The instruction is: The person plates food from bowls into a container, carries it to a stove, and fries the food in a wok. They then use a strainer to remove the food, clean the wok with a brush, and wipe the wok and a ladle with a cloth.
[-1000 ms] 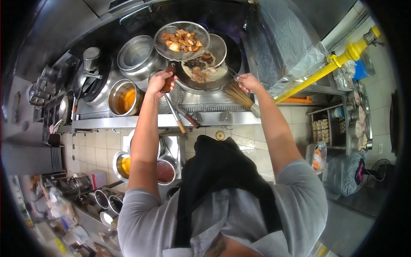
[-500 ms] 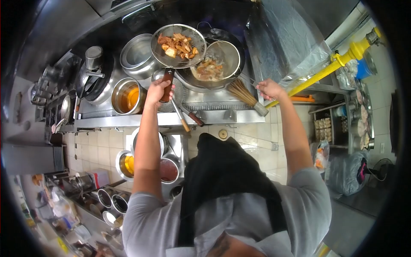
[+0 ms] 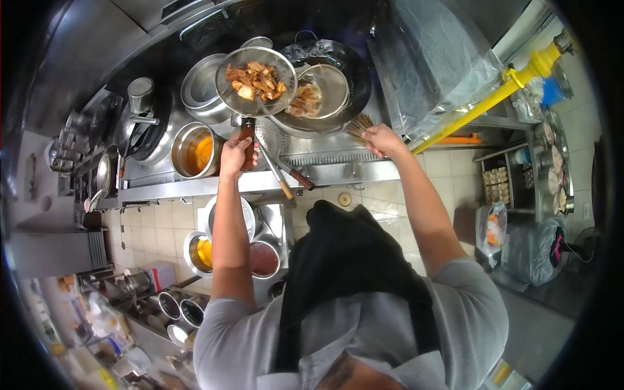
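My left hand [image 3: 239, 155] is wrapped round the brown wooden handle [image 3: 247, 136] of a wide strainer [image 3: 224, 97]. Browned, chunky food pieces [image 3: 257, 79] lie in that strainer, held up left of a black wok [image 3: 354, 62]. Inside the wok is a fine mesh sieve [image 3: 333, 88], with more food [image 3: 304, 103] at its left side. My right hand [image 3: 380, 141] is closed on the sieve's thin handle at the wok's lower right. Partly behind my fingers is a bristle brush [image 3: 361, 126], its lower end hidden.
A pot of orange liquid [image 3: 195, 151], nested metal pots [image 3: 203, 84] and a perforated ladle [image 3: 270, 135] stand left of the wok. A yellow pipe [image 3: 484, 101] slants across the right side. Below the counter's front edge [image 3: 260, 182] is a container of reddish liquid [image 3: 264, 260].
The strainer with the food has shifted left and slightly down. My right hand has moved left, bringing the sieve to the left and lower in the wok, and now covers part of the brush.
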`<act>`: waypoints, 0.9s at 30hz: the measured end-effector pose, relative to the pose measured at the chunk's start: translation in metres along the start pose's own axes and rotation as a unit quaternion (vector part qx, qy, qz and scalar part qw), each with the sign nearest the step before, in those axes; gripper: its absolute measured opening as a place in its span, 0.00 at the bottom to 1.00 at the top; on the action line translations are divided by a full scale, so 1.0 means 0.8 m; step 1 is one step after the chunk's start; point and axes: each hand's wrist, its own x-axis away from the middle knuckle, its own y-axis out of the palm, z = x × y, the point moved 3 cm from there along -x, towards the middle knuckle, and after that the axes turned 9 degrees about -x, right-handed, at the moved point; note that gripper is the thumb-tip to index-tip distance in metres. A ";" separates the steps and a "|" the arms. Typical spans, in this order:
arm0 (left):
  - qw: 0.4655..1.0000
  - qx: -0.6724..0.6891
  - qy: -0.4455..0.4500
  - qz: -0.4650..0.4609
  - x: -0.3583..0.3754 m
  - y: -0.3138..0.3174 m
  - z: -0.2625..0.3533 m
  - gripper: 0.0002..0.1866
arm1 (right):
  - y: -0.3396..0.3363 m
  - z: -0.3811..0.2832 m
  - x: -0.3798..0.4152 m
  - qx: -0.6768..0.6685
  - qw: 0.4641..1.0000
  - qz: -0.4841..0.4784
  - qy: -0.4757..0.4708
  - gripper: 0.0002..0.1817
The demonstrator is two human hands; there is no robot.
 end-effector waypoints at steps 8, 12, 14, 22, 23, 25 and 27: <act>1.000 0.013 0.017 0.000 -0.009 -0.032 -0.016 0.10 | 0.024 0.015 -0.025 -0.085 0.995 -0.050 0.015 0.15; 1.000 0.004 0.016 -0.009 -0.023 -0.045 -0.018 0.10 | 0.041 -0.001 -0.029 -0.077 0.995 -0.050 0.028 0.15; 1.000 -0.007 0.007 -0.001 -0.024 -0.048 -0.013 0.11 | 0.038 0.003 -0.026 -0.079 0.996 -0.039 0.027 0.16; 1.000 -0.018 0.019 -0.006 -0.031 -0.063 -0.025 0.10 | 0.054 0.004 -0.028 -0.091 0.994 -0.048 0.036 0.13; 1.000 -0.009 0.024 -0.012 -0.032 -0.065 -0.033 0.10 | 0.057 0.013 -0.032 -0.144 0.987 -0.055 0.033 0.12; 1.000 0.004 0.022 -0.016 -0.032 -0.068 -0.042 0.10 | 0.051 0.024 -0.027 -0.192 0.978 -0.075 0.040 0.12; 0.999 0.022 0.023 -0.023 -0.032 -0.071 -0.044 0.10 | 0.043 0.023 -0.012 -0.244 0.963 -0.089 0.065 0.17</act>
